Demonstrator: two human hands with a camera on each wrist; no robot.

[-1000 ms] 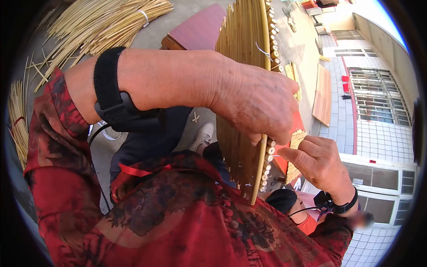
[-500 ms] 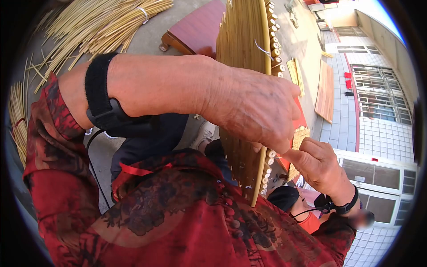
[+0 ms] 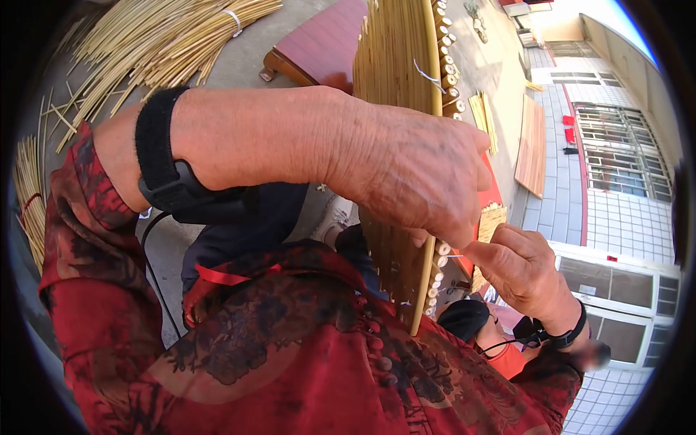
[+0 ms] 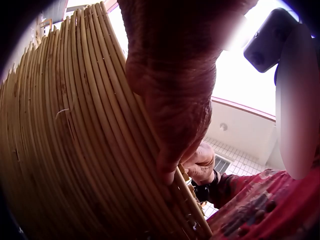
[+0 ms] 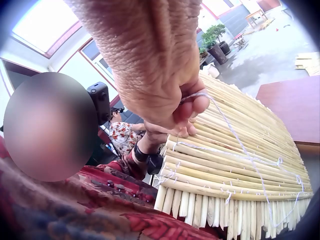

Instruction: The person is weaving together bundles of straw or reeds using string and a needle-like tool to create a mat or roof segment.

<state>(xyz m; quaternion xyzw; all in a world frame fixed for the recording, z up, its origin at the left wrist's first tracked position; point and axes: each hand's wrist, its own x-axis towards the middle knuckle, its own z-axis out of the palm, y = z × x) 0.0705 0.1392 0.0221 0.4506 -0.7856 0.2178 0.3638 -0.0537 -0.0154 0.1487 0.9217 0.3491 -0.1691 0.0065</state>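
Observation:
A panel of thin reeds stands steeply between the arms in the head view, with a pole along its edge and cut stalk ends beside it. My left hand grips that edge; its fingertips are partly hidden. In the left wrist view the left hand has its fingers bent at the edge pole. Just beyond the edge, my right hand has curled fingers close to the left. The right wrist view shows the right hand pinching white thread, which trails across the reeds.
Bundled reeds lie on the ground at upper left, near a reddish-brown tabletop. A wooden board lies at right. Another person in a floral shirt sits beyond the hands in the right wrist view.
Both hands appear slightly lower in the head view, and the right hand sits a little further right. The left hand still grips the edge.

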